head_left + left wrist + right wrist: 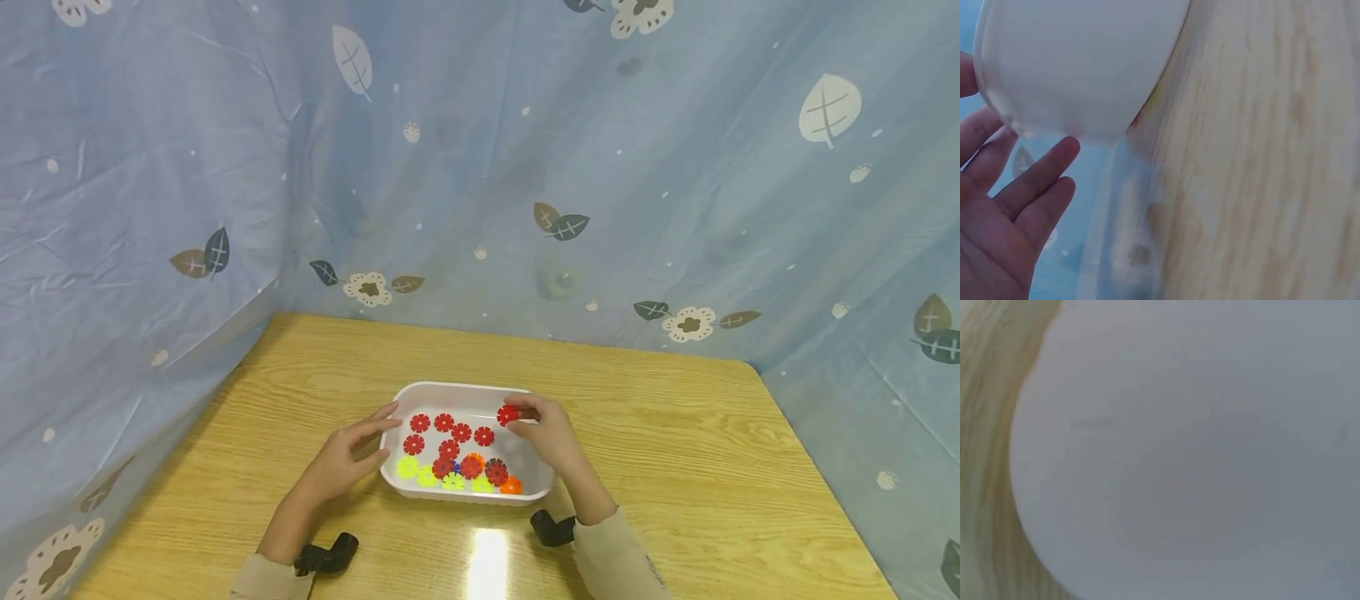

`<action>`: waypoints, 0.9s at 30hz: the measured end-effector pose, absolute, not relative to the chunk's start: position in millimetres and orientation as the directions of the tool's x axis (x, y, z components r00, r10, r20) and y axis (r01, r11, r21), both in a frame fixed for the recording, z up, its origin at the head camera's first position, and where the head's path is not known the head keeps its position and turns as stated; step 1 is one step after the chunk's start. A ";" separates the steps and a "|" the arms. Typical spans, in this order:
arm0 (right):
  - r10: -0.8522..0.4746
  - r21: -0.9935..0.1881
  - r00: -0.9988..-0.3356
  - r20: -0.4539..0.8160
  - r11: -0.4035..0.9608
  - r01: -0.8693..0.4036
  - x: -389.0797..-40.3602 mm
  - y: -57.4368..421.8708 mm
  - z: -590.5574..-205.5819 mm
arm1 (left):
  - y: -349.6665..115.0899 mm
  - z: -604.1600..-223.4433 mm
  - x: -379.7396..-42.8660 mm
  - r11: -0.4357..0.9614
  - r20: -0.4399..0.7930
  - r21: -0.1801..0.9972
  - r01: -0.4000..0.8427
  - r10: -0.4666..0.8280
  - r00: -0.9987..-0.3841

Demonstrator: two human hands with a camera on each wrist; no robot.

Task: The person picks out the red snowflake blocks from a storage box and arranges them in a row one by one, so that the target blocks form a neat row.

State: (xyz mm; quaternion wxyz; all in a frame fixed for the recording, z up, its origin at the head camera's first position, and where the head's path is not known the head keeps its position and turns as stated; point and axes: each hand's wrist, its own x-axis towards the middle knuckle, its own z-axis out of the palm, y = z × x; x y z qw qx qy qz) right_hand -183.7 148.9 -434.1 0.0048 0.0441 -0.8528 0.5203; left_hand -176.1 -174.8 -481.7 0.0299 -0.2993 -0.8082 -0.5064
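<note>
A white plastic tray [461, 392] holds flat, notched snowflake-shaped building discs. My right hand [553, 433] pinches a red snowflake disc [507, 415] over the tray's right part. At the tray's left rim is my left hand [341, 462], its fingers spread and loosely bent, fingertips right at the edge. The left wrist view has those fingers [1054, 162] beside the tray's outer wall [1085, 69]. Several red discs [461, 432] lie apart in the tray's upper left, while yellow discs [407, 467] and orange discs [512, 486] gather along the near side. The tray's pale wall [1179, 462] fills the right wrist view, hand out of sight.
The tray stands on a wood-grain table [660, 450]. Behind and beside it hangs a blue curtain [465, 167] printed with leaves and flowers. Black wrist mounts [327, 555] sit at both wrists, just in front of the tray.
</note>
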 end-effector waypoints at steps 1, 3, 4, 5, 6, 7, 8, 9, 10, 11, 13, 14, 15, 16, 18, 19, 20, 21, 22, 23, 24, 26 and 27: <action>-0.062 -0.894 -0.997 0.053 0.441 -0.075 -182.6 152.1 -433.0 | -175.1 -482.3 -176.2 0.306 0.356 0.799 0.518 0.455 -0.816; -0.048 -0.910 -0.998 0.049 0.410 -0.064 -179.8 158.8 -430.4 | -175.7 -483.3 -176.5 0.301 0.365 0.794 0.528 0.459 -0.810; -0.041 -0.918 -0.998 0.049 0.391 -0.061 -178.5 162.3 -429.4 | -175.9 -483.5 -176.6 0.297 0.369 0.793 0.533 0.461 -0.807; -0.033 -0.926 -0.998 0.050 0.373 -0.059 -177.3 165.9 -428.7 | -176.0 -483.6 -176.6 0.292 0.373 0.792 0.537 0.464 -0.803; -0.026 -0.931 -0.998 0.054 0.359 -0.060 -175.9 169.4 -427.9 | -176.2 -483.7 -176.6 0.286 0.377 0.791 0.540 0.467 -0.800; -0.018 -0.936 -0.998 0.057 0.348 -0.060 -174.9 173.2 -427.9 | -176.3 -483.6 -176.5 0.277 0.382 0.792 0.544 0.472 -0.795; -0.013 -0.942 -0.998 0.059 0.331 -0.060 -173.7 177.0 -427.7 | -176.5 -483.7 -176.6 0.269 0.387 0.791 0.549 0.475 -0.790; -0.006 -0.945 -0.998 0.061 0.321 -0.060 -172.7 181.2 -428.1 | -176.8 -483.9 -176.9 0.262 0.391 0.791 0.553 0.479 -0.786; 0.002 -0.947 -0.998 0.067 0.315 -0.063 -171.6 185.3 -428.7 | -177.1 -483.8 -177.1 0.255 0.397 0.789 0.558 0.482 -0.781; 0.007 -0.950 -0.998 0.067 0.306 -0.061 -170.7 190.0 -429.9 | -177.4 -483.5 -177.0 0.249 0.399 0.790 0.561 0.486 -0.777; 0.019 -0.954 -0.997 0.070 0.295 -0.061 -168.6 200.2 -432.8 | -177.9 -482.9 -177.0 0.240 0.398 0.791 0.563 0.496 -0.772; 0.025 -0.956 -0.997 0.069 0.289 -0.059 -167.4 205.6 -434.4 | -178.0 -482.8 -177.0 0.239 0.396 0.792 0.562 0.500 -0.770; 0.035 -0.957 -0.997 0.067 0.285 -0.055 -166.3 211.1 -436.3 | -178.0 -482.4 -177.0 0.238 0.392 0.793 0.561 0.504 -0.769; 0.043 -0.958 -0.997 0.070 0.280 -0.055 -165.1 216.5 -438.1 | -178.1 -481.9 -176.8 0.235 0.388 0.796 0.558 0.508 -0.769; 0.062 -0.964 -0.996 0.057 0.265 -0.038 -162.6 227.3 -442.2 | -178.2 -482.1 -177.1 0.234 0.383 0.798 0.555 0.514 -0.767; 0.073 -0.966 -0.996 0.048 0.257 -0.028 -161.4 232.4 -444.2 | -178.1 -482.0 -177.1 0.232 0.383 0.799 0.555 0.516 -0.767; 0.081 -0.965 -0.996 0.040 0.261 -0.018 -160.2 237.4 -446.3 | -177.8 -481.6 -177.0 0.232 0.383 0.799 0.554 0.515 -0.767; 0.088 -0.965 -0.996 0.034 0.262 -0.010 -159.3 242.3 -448.8 | -177.9 -481.8 -177.1 0.231 0.385 0.798 0.556 0.515 -0.766; 0.089 -0.963 -0.995 0.032 0.270 -0.007 -158.6 247.0 -451.6 | -177.9 -482.0 -177.1 0.231 0.386 0.798 0.557 0.514 -0.766; 0.094 -0.960 -0.995 0.021 0.279 0.006 -158.1 251.0 -454.3 | -178.0 -482.1 -176.9 0.231 0.389 0.796 0.560 0.514 -0.765; 0.093 -0.956 -0.996 0.014 0.292 0.014 -157.7 254.5 -456.8 | -178.0 -482.1 -176.6 0.229 0.391 0.796 0.560 0.512 -0.765; 0.085 -0.951 -0.996 -0.006 0.308 0.032 -157.5 259.6 -461.2 | -178.4 -482.7 -176.1 0.231 0.394 0.794 0.562 0.509 -0.765; 0.077 -0.950 -0.997 -0.018 0.310 0.041 -157.8 261.4 -463.2 | -178.7 -483.5 -176.1 0.231 0.397 0.792 0.565 0.508 -0.765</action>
